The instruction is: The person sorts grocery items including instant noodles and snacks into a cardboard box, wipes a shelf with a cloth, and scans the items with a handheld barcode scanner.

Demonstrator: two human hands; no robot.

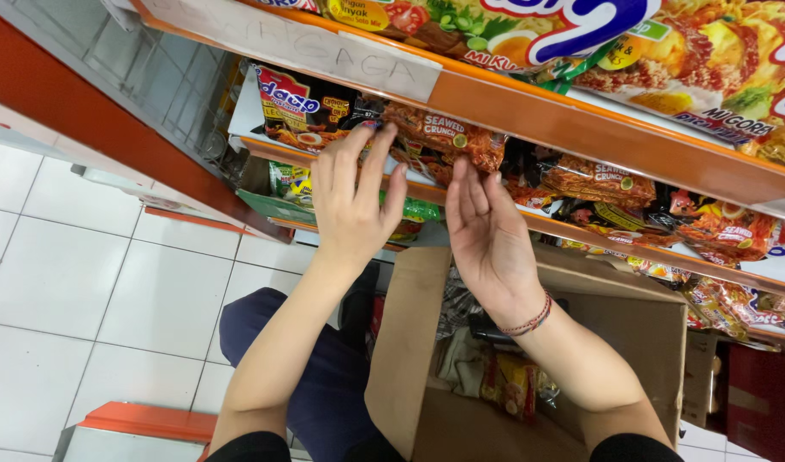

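My left hand [357, 198] reaches up to an orange-edged shelf [529, 111], its fingers spread and its fingertips touching dark and orange noodle packets [439, 135] lined up there. My right hand [488, 229] is raised beside it, palm turned toward the left hand, fingers straight and together, holding nothing. A red thread bracelet circles the right wrist. Both hands hover above an open cardboard box [401, 342] with several packets inside.
More rows of noodle packets [717, 227] fill the shelves to the right and above. A lower shelf holds green packets [290, 181]. My knee in dark blue trousers [264, 321] rests left of the box. White floor tiles [93, 282] lie to the left.
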